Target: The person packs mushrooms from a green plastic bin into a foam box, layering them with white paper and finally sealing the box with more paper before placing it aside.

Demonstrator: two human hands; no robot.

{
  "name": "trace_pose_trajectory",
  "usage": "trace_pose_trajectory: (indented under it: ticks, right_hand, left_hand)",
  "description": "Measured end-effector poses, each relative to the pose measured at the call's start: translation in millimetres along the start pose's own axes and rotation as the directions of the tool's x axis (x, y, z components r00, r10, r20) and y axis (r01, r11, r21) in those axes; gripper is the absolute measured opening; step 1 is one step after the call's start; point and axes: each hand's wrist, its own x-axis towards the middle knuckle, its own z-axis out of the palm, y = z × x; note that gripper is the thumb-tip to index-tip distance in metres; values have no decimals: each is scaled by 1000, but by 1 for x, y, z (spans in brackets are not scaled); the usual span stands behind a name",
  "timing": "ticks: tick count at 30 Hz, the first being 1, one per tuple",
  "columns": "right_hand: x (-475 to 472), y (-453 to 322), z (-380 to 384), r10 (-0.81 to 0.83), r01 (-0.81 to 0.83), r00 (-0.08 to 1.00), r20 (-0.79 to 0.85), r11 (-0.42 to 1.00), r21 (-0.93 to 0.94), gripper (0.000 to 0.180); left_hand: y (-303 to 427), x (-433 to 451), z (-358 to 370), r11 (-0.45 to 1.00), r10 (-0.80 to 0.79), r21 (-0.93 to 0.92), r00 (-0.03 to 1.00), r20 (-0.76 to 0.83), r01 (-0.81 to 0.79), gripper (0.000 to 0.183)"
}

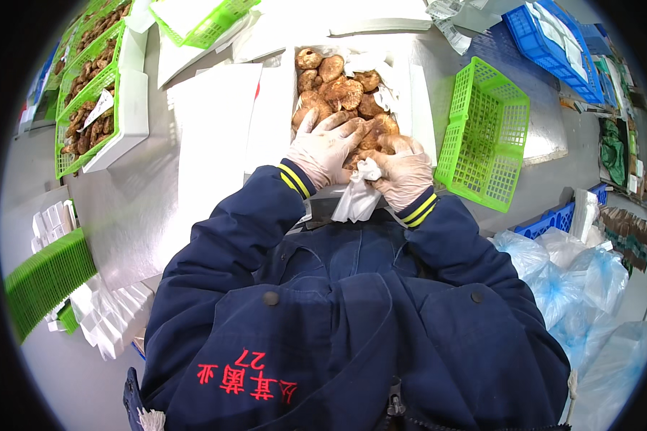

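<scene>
A white foam box (407, 97) in front of me holds several large brown mushrooms (345, 92), with crumpled white paper (386, 98) among them along the right side. My left hand (323, 145), in a thin pale glove, lies with spread fingers on the mushrooms at the near left of the box. At the near right corner my right hand (405, 168), gloved too, has its fingers curled against a mushroom and a crumpled white paper piece (358, 196), which hangs over the box's near edge. Its fingertips are partly hidden, so its exact grip is unclear.
An unfilled green plastic basket (482, 134) stands right of the box. White sheets (210, 140) lie to the left on the metal table (124, 215). Green baskets of mushrooms (89, 121) stand far left, a blue crate (552, 51) at back right. Plastic bags (571, 280) are at lower right.
</scene>
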Motion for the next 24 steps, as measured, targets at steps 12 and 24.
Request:
trace_pose_trajectory:
  ticks: [12, 24]
  right_hand:
    - [16, -4, -7, 205, -204, 976, 76, 979, -24, 110]
    - [14, -9, 6, 363, -344, 930, 54, 914, -216, 114]
  left_hand:
    - [-3, -1, -4, 998, -7, -67, 1000, -27, 5, 105]
    - [2, -3, -8, 998, -8, -58, 999, 41, 10, 104]
